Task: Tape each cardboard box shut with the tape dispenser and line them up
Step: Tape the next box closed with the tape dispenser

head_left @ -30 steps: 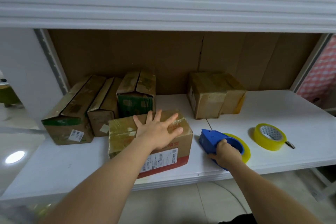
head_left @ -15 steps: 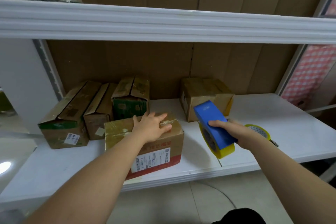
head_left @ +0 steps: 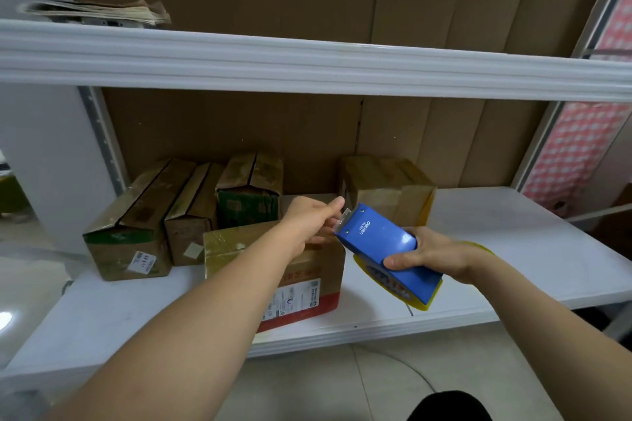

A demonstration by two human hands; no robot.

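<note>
Blue tape dispenser, yellow roll mounted, gripped in the right hand above the white shelf; its long axis runs up-left, toothed blade end toward the left hand. Left hand's fingertips pinch at that blade end, probably on the tape's free end. Front cardboard box lies just below and left of both hands, nearer the left, its long axis running left to right.

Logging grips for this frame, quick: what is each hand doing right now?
Left hand: reaching to the blade end of the blue tape dispenser; whether it pinches tape cannot be told.
Right hand: grips the dispenser.
</note>
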